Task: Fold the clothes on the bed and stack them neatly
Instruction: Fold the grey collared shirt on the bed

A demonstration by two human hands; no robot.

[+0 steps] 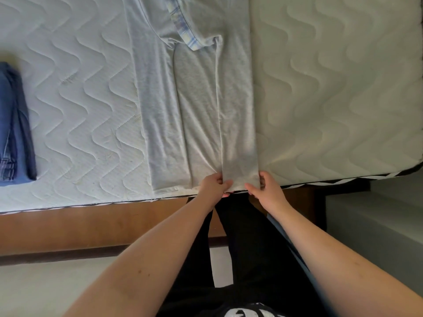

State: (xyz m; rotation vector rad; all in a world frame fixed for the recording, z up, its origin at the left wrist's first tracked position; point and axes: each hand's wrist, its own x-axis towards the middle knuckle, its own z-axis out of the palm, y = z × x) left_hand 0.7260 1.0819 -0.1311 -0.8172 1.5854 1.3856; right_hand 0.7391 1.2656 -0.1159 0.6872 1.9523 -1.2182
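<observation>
Head view: one wide frame looking down over both forearms to the near edge of the bed.
Garment: a pale grey shirt (196, 106) lies lengthwise on the quilted mattress (332, 88), stretching away from the grip, its side panels already turned in to make a long narrow strip; a plaid-trimmed sleeve cuff (185, 30) rests at the far end.
Left hand (214, 185): fingers curled, pinching the hem at the left corner of the right-hand folded panel.
Right hand (263, 186): thumb on top, fingers tucked round the outer right corner of the same hem, clamped on the cloth.
Grip spacing: hands a panel's width apart, both at the mattress edge nearest the person.
Handling: likely light, thin and limp knit; it should sag and crease between the hands, so both hem corners want equal tension.
Where to hold: the doubled hem corners, as now, seem the firmest spot.
Next step, as I judge it: carry the hem away from the body toward the collar.
Left of the grip: folded blue jeans (13, 124), well apart.
</observation>
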